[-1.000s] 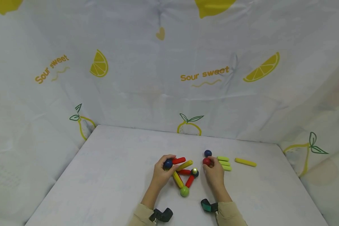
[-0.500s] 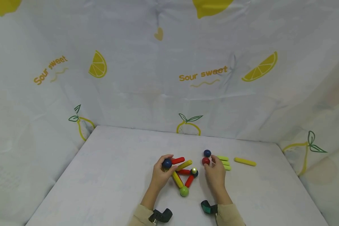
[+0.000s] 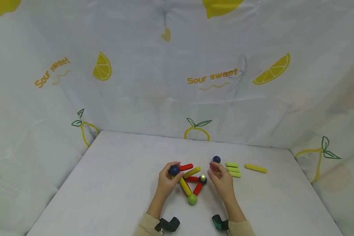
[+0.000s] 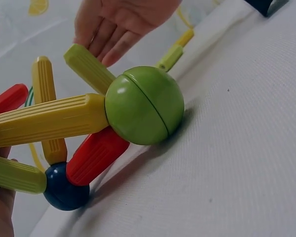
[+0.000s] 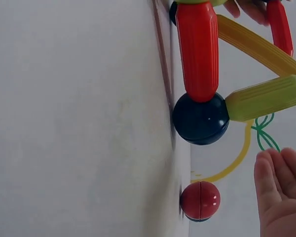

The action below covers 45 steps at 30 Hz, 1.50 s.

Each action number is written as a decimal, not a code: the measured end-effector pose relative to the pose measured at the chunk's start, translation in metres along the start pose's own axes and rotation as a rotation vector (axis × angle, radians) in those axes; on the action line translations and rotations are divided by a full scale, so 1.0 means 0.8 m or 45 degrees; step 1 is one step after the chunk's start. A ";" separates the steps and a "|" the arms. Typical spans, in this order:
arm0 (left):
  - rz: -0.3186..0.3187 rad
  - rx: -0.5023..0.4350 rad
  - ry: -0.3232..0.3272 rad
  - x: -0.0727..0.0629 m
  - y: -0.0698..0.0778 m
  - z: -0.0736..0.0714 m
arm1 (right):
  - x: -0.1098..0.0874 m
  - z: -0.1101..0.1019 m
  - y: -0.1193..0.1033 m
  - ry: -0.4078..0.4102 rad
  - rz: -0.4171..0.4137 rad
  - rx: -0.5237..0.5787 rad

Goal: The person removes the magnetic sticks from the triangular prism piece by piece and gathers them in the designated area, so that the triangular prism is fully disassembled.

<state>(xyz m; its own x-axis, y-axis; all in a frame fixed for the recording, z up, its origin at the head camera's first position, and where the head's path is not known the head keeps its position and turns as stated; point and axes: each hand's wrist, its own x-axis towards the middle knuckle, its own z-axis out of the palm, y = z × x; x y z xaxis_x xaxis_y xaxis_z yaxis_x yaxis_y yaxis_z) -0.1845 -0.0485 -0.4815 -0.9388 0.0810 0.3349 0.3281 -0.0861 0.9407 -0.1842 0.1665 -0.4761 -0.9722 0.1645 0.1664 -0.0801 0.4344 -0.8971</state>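
My left hand holds the upper blue ball of a magnetic ball-and-rod structure, from which a red rod sticks out. Lower on that structure are a green ball and a dark blue ball, joined by red and yellow rods. A short light-green rod points up from the dark blue one. Just right of the structure, my right hand hovers with relaxed fingers and nothing in them. A red ball sits on the table beyond; the hand hides it in the head view.
Behind the right hand lies a loose blue ball. Three light-green rods lie side by side to its right, and a longer yellow rod farther right. Printed white cloth rises behind the white table.
My right hand has let go of the red ball and shifted slightly left, toward the structure. The left hand keeps its hold and has barely moved.
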 end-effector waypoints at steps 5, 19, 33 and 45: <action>0.002 -0.025 -0.013 0.000 -0.001 -0.001 | -0.016 0.003 -0.009 -0.143 -0.124 -0.131; 0.011 0.007 -0.044 -0.002 -0.003 -0.003 | -0.015 0.000 -0.020 -0.088 -0.026 -0.379; 0.041 0.030 0.007 -0.003 -0.002 0.001 | -0.007 -0.009 0.002 -0.045 0.340 -0.034; -0.020 0.047 0.029 -0.003 -0.001 0.003 | -0.006 -0.011 0.015 -0.057 0.574 0.392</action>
<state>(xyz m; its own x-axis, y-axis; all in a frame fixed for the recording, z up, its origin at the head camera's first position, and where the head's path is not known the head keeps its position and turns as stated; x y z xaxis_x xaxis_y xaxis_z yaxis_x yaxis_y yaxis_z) -0.1825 -0.0466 -0.4832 -0.9459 0.0594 0.3191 0.3166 -0.0484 0.9473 -0.1789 0.1782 -0.4838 -0.9329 0.2340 -0.2737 0.2925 0.0490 -0.9550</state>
